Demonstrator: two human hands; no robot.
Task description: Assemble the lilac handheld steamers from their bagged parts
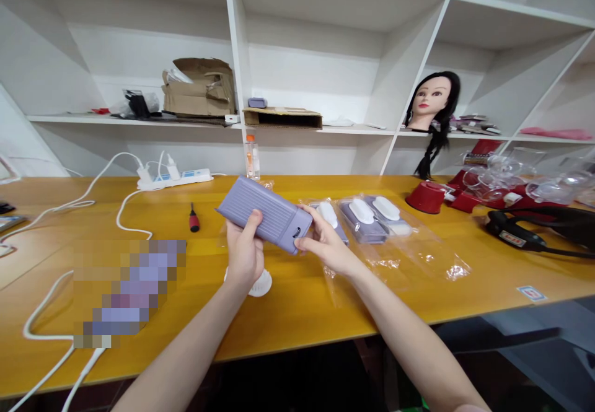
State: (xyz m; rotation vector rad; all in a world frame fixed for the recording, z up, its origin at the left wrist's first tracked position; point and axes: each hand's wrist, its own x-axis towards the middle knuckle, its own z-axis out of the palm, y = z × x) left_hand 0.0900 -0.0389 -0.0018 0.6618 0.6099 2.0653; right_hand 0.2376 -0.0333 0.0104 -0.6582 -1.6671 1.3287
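Note:
Both of my hands hold a lavender ribbed plastic case [264,214], a flat oblong box tilted above the table. My left hand [243,252] grips it from below, thumb across the ribbed top. My right hand [325,242] pinches its right end, near a small dark opening. Under my left hand, a round white plastic piece [260,284] lies partly hidden. Just right of my right hand are clear plastic bags [367,223] holding lavender items with white oval parts. A red-handled screwdriver [194,218] lies left of the case.
The yellow table [297,313] holds a white power strip [175,179] with white cables, red pieces, clear plastic domes and a black corded tool [520,229]. A pixelated patch covers part of its left side. White shelves behind hold cardboard and a mannequin head [432,102].

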